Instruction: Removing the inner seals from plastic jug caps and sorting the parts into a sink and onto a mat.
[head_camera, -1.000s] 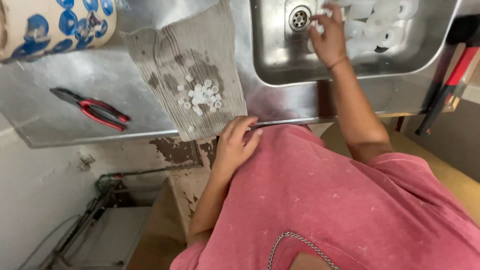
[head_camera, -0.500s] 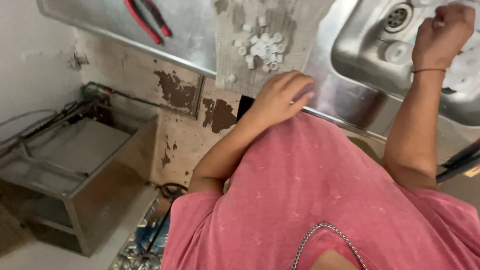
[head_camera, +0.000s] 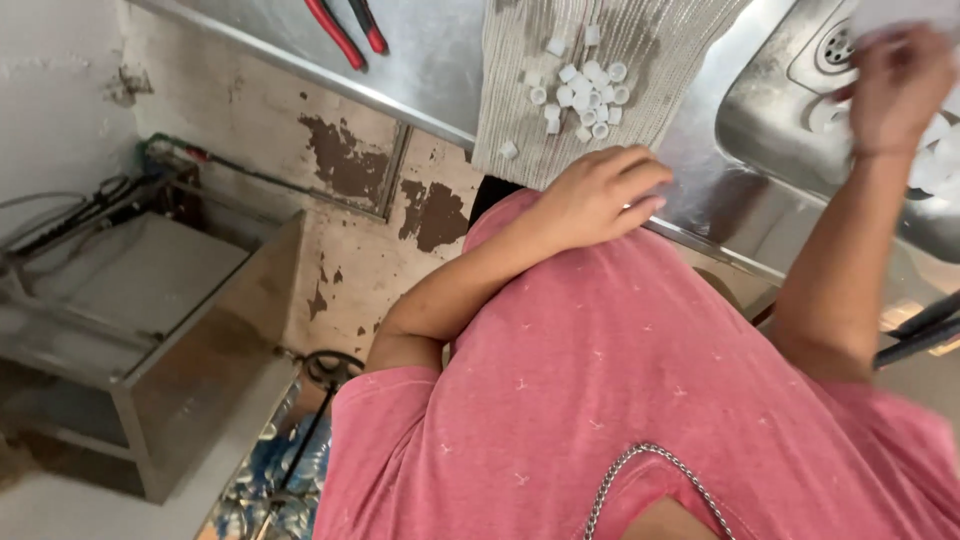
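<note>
A heap of small white rings (head_camera: 580, 95) is spread on a striped grey cloth (head_camera: 640, 60) draped over the steel counter (head_camera: 440, 60). The left hand (head_camera: 598, 195) is rested on the counter edge just below the cloth, fingers loosely curled and empty. The right hand (head_camera: 900, 85) is blurred over the sink (head_camera: 770, 120); its grip cannot be told. Red-handled pliers (head_camera: 345, 28) are seen well apart.

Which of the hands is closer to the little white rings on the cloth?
The left hand. It rests on the counter edge just below the white rings on the striped cloth. The right hand is farther off, over the sink.
</note>
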